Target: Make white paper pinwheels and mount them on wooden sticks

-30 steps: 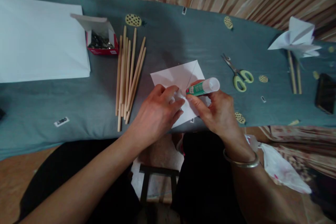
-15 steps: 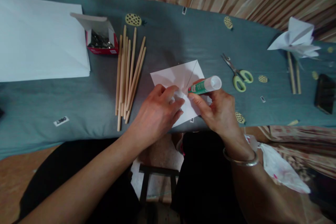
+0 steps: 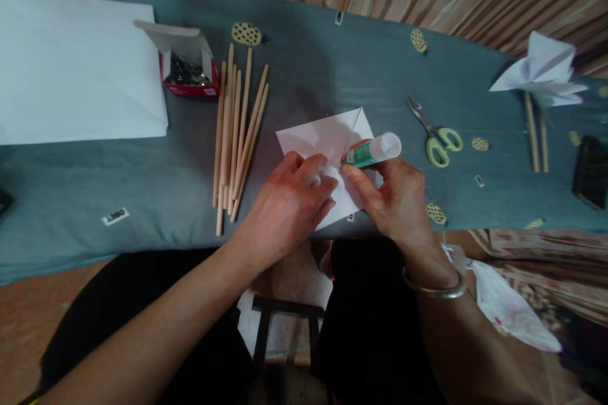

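Note:
A white square of paper (image 3: 313,129) lies on the cloth in front of me, with a dark line running to its top corner. My left hand (image 3: 297,199) is closed over its lower left part, pinching a folded-in flap of the paper near the middle. In my right hand (image 3: 392,196) a green and white glue stick (image 3: 372,151) is gripped at a slant, its lower end down at the paper's centre beside my left fingertips. The tip of the glue is hidden by my fingers.
Several wooden sticks (image 3: 235,139) lie left of the paper, beside an open red box (image 3: 190,76) of small dark metal pieces. Large white sheets (image 3: 76,69) are further left. Green-handled scissors (image 3: 437,136), a paper pinwheel (image 3: 541,73) and a dark phone (image 3: 590,171) lie to the right.
The whole view has shifted slightly, with the things on the table appearing a little further right. Both hands keep their grips; the glue stick has barely moved against the paper.

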`<state>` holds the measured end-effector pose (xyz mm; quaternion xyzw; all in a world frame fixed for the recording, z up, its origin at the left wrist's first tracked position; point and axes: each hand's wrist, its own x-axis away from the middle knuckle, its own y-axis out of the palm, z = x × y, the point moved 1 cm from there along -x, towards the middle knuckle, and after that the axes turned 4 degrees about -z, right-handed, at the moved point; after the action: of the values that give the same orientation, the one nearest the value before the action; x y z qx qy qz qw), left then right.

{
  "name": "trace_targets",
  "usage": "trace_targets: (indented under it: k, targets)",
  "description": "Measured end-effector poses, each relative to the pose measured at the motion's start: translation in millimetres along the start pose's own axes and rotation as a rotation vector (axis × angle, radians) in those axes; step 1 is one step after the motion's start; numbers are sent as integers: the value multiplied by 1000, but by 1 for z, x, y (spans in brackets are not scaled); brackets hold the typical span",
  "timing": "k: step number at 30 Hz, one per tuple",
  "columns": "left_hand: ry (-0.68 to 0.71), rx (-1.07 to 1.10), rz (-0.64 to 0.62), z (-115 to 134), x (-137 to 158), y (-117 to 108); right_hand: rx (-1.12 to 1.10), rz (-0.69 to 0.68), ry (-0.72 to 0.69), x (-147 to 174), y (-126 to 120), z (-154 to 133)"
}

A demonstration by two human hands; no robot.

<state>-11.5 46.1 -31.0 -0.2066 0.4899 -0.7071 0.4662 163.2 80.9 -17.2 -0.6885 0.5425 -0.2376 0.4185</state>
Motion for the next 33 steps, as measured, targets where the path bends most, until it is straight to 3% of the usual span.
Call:
trace_targets:
  k: [14,19,24,28,33]
  targets:
    - [-15,15,-25,2,-2,-2,-102,-61,60,1,2,-4]
    - [-18,16,-30,3,-2,-4,-535,-55,167,-3,6,8]
    - [1,92,9,-1,0,-1,-999,19,245,-8,-8,19]
    - [-70,431,107,-9,3,-1,-1385,109,347,-6,-18,14]
    - [-384,1266,267,-8,4,-10,-1567,68,408,3,-18,-4]
